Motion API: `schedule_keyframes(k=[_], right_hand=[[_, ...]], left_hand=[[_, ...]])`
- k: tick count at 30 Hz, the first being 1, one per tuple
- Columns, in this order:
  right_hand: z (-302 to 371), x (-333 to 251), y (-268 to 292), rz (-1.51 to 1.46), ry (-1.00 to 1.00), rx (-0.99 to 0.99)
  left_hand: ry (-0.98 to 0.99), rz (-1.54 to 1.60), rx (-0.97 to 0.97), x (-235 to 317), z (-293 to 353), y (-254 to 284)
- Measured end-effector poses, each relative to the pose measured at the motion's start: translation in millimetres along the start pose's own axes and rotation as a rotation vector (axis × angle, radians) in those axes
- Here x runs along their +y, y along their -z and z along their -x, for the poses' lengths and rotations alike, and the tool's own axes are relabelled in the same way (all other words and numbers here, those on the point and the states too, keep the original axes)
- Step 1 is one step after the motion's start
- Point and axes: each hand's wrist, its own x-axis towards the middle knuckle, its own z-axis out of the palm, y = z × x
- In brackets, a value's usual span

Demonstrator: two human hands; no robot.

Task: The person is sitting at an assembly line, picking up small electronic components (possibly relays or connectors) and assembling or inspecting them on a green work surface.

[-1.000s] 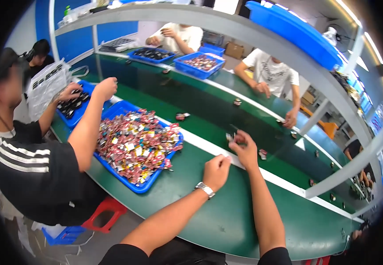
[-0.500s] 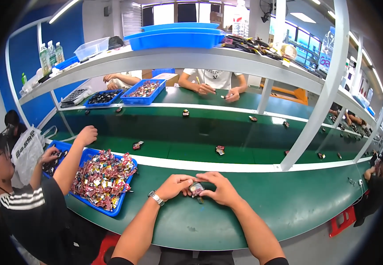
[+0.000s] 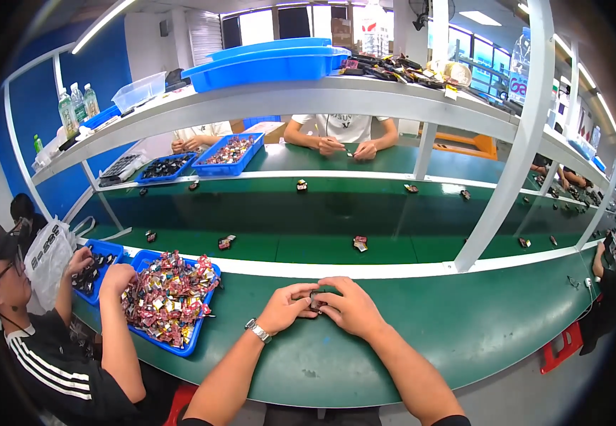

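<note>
My left hand point(image 3: 284, 308), with a metal-banded watch on its wrist, and my right hand point(image 3: 355, 309) meet over the green bench point(image 3: 279, 369). Between their fingertips they pinch a small dark roundish part point(image 3: 315, 303), mostly covered by the fingers. Its exact kind is too small to make out. To the left of my hands stands a blue tray point(image 3: 193, 342) heaped with small red, white and yellow pieces point(image 3: 169, 295).
A co-worker at left has one hand point(image 3: 116, 280) at the heaped tray and another by a tray of black parts point(image 3: 95, 273). Beyond a white rail point(image 3: 336, 270), small parts dot a green belt point(image 3: 308, 220). A white post point(image 3: 510, 156) rises at right; a shelf point(image 3: 287, 96) spans above.
My fingers have closed further round the small part, hiding more of it. The co-worker's raised hand at left has come down to the heaped tray. Parts on the belt have shifted slightly right.
</note>
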Motion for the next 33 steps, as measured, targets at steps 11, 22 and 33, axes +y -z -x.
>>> schedule_keyframes(k=[11,22,33], right_hand=[[3,4,-2,0.015,-0.013,-0.042],[4,-4,-2,-0.166,-0.187,-0.018],[5,-3,-6,-0.259,-0.202,-0.049]], left_hand=[[0.01,0.059,-0.006,-2,2,-1],[-0.053,0.104,-0.182,-2,5,7],[-0.002,0.094,-0.033,-2,2,2]])
